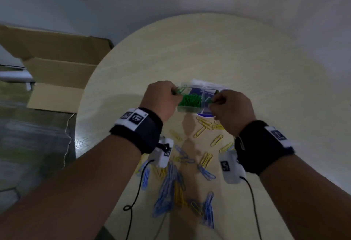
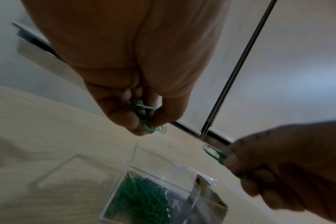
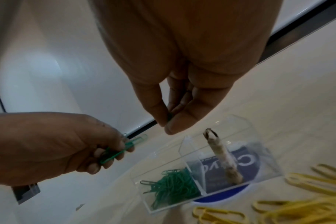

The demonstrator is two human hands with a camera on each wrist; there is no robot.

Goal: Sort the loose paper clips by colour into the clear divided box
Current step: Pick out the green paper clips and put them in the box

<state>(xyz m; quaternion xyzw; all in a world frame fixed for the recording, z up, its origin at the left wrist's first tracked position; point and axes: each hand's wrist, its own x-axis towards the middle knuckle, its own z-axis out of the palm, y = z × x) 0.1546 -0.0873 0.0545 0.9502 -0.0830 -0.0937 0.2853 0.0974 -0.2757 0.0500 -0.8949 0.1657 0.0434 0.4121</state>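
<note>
Round and pale, the table carried the clear divided box at centre, yellow and blue clips loose toward six o'clock; the left wrist view showed the left hand pinching green clips over the green compartment, seemingly for dropping, and the right wrist view showed the right hand pinched on a green clip above the box.

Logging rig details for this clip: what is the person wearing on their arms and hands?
Both forearms are bare, no sleeves or gloves. Each wrist carries a wide black strap with a white tag printed with black square markers. A white camera unit hangs under the left wrist and another under the right, each trailing a thin black cable. The left hand and right hand are bare.
</note>
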